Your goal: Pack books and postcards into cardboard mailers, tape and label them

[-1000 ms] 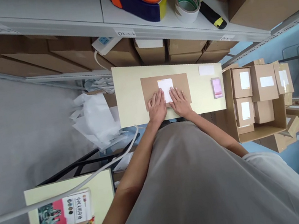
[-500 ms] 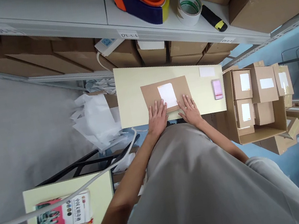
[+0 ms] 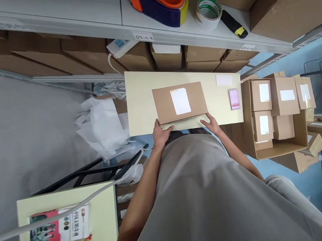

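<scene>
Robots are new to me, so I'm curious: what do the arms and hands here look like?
Each grip is a bare human hand: the left hand and right hand are ungloved, with no jewellery I can make out. The forearms are bare too. A pale grey sleeve shows at the right, beside a loose grey top.

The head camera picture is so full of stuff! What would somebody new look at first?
Probably the bright orange-and-blue tape dispenser, up on the grey shelf at the top. Next might come the brown cardboard box with its white label, on the pale table in the middle, with a hand at each near corner: left hand, right hand.
</scene>
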Demonstrator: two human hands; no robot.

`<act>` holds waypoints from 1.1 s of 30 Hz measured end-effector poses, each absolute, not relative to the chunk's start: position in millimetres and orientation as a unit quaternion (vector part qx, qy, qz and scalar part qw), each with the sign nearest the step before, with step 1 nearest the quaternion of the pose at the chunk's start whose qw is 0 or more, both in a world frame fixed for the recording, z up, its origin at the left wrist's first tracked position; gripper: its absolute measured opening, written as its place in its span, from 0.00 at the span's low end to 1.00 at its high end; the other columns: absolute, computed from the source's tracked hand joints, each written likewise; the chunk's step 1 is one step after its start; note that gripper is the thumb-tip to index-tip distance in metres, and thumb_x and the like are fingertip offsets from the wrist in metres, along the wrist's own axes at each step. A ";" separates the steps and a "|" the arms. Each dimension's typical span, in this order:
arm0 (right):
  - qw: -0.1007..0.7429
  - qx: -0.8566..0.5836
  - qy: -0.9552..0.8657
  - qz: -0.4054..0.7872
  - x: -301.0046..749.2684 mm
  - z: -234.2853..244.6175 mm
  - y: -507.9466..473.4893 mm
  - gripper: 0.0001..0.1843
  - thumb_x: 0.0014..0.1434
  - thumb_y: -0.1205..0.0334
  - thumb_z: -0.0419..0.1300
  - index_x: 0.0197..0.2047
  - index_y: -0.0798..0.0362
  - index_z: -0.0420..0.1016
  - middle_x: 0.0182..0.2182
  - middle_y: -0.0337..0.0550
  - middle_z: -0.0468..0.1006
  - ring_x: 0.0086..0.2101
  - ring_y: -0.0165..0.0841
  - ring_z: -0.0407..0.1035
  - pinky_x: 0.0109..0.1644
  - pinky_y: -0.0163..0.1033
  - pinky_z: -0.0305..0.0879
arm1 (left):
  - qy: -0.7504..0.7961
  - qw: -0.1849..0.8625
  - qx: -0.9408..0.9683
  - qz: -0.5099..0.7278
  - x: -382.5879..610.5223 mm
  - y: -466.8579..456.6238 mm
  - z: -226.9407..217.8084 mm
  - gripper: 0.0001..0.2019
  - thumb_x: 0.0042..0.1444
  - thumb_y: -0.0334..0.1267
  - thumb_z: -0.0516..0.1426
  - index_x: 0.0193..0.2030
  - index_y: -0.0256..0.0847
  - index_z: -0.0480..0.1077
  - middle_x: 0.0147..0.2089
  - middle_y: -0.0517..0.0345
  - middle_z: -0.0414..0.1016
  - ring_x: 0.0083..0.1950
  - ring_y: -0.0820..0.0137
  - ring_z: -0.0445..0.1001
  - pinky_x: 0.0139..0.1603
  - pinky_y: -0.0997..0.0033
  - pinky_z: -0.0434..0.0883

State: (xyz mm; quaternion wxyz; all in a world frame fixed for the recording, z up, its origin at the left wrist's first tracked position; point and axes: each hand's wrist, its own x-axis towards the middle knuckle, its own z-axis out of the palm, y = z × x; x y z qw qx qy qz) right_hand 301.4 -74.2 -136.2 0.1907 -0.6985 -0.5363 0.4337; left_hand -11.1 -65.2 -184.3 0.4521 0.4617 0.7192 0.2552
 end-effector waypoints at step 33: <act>0.101 -0.700 -0.670 0.224 252.6 -102.3 -27.5 0.54 0.81 0.31 0.35 0.89 0.69 0.34 0.87 0.71 0.41 0.86 0.56 0.37 0.87 0.68 0.46 | 0.751 0.359 0.437 0.340 -16.2 -15.1 -145.2 0.31 0.72 0.54 0.62 0.74 0.38 0.73 0.73 0.35 0.77 0.74 0.52 0.77 0.77 0.52 0.73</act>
